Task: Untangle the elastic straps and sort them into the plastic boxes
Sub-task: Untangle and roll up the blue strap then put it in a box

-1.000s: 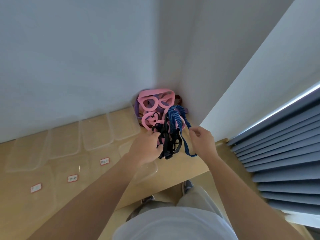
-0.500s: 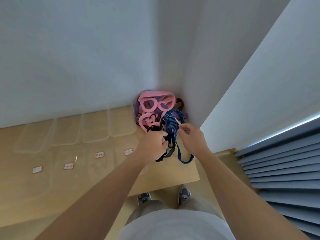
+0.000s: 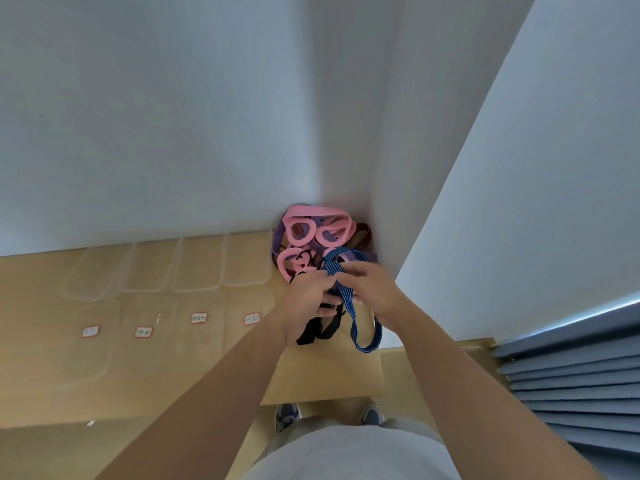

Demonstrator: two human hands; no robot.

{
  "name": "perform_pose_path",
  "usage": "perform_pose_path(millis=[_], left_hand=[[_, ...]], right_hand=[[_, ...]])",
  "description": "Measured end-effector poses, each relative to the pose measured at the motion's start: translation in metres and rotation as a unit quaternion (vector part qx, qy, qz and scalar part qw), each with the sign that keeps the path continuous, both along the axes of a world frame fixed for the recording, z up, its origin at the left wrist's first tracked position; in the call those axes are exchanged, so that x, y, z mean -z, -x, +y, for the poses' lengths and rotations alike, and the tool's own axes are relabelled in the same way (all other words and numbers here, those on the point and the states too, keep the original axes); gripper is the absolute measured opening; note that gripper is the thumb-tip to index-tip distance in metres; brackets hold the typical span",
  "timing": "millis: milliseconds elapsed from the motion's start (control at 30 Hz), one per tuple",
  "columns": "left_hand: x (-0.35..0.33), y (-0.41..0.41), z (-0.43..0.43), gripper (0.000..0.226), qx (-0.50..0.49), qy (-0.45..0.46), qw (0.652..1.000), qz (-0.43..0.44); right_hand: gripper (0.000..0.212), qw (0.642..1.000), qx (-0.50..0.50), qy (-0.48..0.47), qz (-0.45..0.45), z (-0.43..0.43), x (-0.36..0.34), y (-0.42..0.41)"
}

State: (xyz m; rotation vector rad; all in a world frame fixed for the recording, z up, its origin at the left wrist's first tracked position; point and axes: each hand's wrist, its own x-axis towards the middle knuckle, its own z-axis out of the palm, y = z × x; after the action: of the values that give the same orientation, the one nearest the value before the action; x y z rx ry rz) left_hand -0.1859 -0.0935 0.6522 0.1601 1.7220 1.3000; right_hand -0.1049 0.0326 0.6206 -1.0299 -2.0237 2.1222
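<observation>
My left hand (image 3: 306, 299) grips the tangled black elastic strap (image 3: 317, 332), my right hand (image 3: 370, 292) pinches the blue striped woven elastic strap (image 3: 347, 299); best to ease blue toward 3 o'clock, no yanking.

soft, even daylight, brightest along the blind (image 3: 568, 372) at right; wide-angle bending at the edges; slightly soft focus throughout, no glare.

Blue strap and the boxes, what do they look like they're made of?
The blue strap looks like woven elastic fabric, matte, with fine lengthwise stripes, hanging limp in a loop. The boxes seem clear plastic, faintly glossy: the wood table shows through them and only their rims catch light.
</observation>
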Motion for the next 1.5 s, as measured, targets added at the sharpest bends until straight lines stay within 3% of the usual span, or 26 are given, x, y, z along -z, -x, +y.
perform_pose_path(millis=[167, 267, 500, 767, 900, 967, 1067, 1200, 1367, 1500], left_hand=[[-0.010, 0.005, 0.011, 0.033, -0.107, -0.082, 0.982, -0.130], [-0.013, 0.007, 0.013, 0.032, -0.141, -0.107, 0.972, -0.154], [-0.028, 0.013, 0.007, 0.025, -0.143, -0.195, 0.965, -0.097], [-0.070, 0.020, -0.008, 0.031, -0.099, -0.281, 0.954, -0.040], [-0.090, 0.020, -0.012, 0.035, -0.096, -0.269, 0.958, 0.000], [-0.097, 0.018, -0.013, 0.035, -0.074, -0.237, 0.967, 0.059], [-0.107, 0.016, -0.014, 0.039, -0.060, -0.226, 0.966, 0.113], [-0.122, 0.013, -0.013, 0.044, -0.059, -0.238, 0.954, 0.175], [-0.148, 0.008, -0.006, 0.047, -0.059, -0.273, 0.933, 0.229], [-0.162, 0.005, -0.007, 0.047, -0.036, -0.303, 0.923, 0.236]], right_hand=[[0.019, 0.995, -0.084, 0.052, 0.034, 0.009, -0.032, -0.007], [0.013, 0.983, -0.162, 0.079, 0.041, 0.014, -0.047, -0.015], [0.018, 0.945, -0.318, 0.074, 0.033, 0.019, -0.064, -0.023], [0.030, 0.940, -0.340, 0.035, 0.015, 0.016, -0.070, -0.020], [0.028, 0.932, -0.361, -0.002, 0.007, 0.013, -0.073, -0.016], [0.018, 0.934, -0.358, -0.012, 0.016, 0.011, -0.075, -0.014], [0.015, 0.942, -0.328, 0.046, 0.055, 0.009, -0.087, -0.012], [0.033, 0.950, -0.257, 0.119, 0.132, 0.011, -0.115, -0.007], [0.024, 0.960, -0.143, 0.084, 0.226, 0.012, -0.141, 0.002], [0.015, 0.957, -0.117, 0.059, 0.259, 0.012, -0.158, 0.000]])
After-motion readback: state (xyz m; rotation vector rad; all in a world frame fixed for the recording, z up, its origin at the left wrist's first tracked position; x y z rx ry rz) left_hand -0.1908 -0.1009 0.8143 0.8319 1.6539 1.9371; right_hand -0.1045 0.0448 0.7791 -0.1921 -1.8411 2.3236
